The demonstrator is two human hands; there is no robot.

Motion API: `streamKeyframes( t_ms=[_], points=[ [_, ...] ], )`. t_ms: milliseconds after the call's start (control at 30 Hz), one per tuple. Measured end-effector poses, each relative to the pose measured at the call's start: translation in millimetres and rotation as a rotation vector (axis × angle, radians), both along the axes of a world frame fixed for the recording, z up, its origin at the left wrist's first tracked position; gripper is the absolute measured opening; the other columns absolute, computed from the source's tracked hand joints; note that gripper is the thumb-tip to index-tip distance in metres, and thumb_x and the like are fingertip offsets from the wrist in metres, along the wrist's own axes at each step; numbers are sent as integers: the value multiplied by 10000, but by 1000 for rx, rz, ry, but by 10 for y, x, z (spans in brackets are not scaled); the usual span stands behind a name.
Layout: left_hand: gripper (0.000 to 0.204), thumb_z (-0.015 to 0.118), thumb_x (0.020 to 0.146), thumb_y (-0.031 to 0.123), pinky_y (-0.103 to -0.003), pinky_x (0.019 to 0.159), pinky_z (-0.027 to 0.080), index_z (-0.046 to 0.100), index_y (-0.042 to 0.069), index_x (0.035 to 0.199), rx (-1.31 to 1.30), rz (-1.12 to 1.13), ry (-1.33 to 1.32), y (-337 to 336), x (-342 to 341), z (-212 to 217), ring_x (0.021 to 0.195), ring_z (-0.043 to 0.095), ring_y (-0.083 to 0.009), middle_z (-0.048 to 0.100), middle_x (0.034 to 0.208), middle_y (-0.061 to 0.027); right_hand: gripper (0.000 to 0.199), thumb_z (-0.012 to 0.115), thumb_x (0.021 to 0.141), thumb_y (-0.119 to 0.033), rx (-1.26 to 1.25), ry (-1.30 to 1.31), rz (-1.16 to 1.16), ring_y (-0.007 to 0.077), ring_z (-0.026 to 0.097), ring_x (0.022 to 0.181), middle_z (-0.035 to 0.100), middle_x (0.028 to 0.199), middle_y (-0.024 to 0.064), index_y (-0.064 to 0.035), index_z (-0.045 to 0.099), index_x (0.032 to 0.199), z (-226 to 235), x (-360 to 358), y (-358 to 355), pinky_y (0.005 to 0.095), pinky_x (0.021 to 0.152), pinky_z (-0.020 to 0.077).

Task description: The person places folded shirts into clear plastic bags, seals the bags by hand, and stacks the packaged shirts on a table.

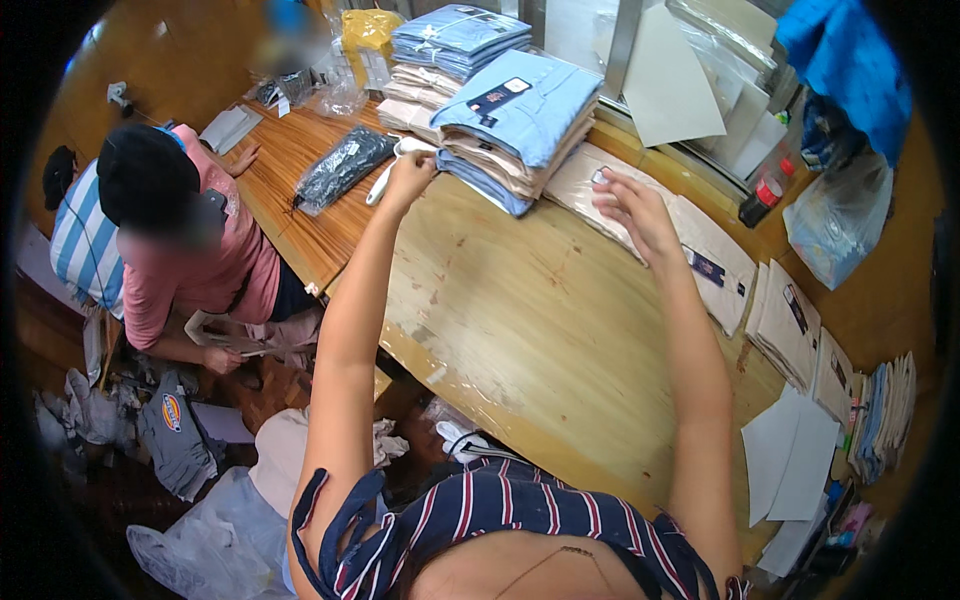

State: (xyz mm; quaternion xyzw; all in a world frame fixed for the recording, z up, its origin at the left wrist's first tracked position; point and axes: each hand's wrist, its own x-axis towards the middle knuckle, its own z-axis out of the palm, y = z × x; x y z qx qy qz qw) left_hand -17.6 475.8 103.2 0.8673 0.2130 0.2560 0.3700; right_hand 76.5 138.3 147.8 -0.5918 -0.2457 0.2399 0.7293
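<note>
The left hand (412,182) is beside a stack of folded blue and beige garments (525,118) on the desk (510,290); whether it touches them is unclear. The right hand (640,212) is raised, fingers spread, near beige folded garments (722,262) along the far edge. A dark plastic-wrapped package (343,170) lies left. A co-worker in pink (225,240) sits nearby.
</note>
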Motion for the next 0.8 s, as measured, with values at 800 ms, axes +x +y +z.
streamKeyframes(
  t_ms=[800],
  points=[
    [580, 663, 601, 485, -329, 674, 456, 611, -55, 806, 155, -131, 320, 802, 1350, 248, 754, 591, -299, 597, 810, -213, 318, 447, 833, -162, -267, 483, -106, 234, 537, 842, 528, 968, 104, -58, 421, 1132, -441, 1182, 1318, 407, 728, 449]
  ],
)
